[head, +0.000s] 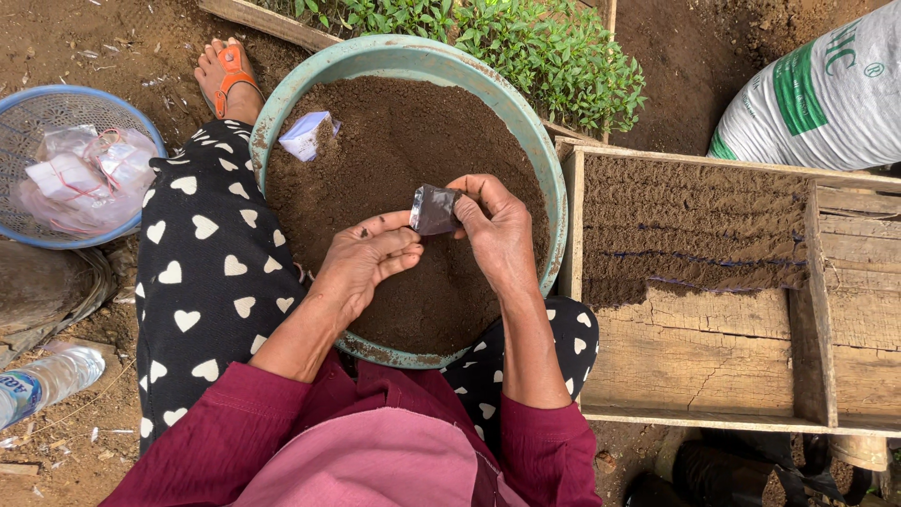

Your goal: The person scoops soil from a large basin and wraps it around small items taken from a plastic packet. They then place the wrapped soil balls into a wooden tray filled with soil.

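A large teal basin full of dark soil rests on my lap. Over the soil, my right hand pinches a small dark plastic bag by its right edge. My left hand sits just below and left of the bag, fingers curled and fingertips close to its lower corner. A small white plastic packet lies half buried in the soil at the basin's upper left.
A wooden tray partly filled with soil lies at right, a white-and-green sack behind it. Green seedlings grow beyond the basin. At left are a blue basket of plastic bags and a plastic bottle.
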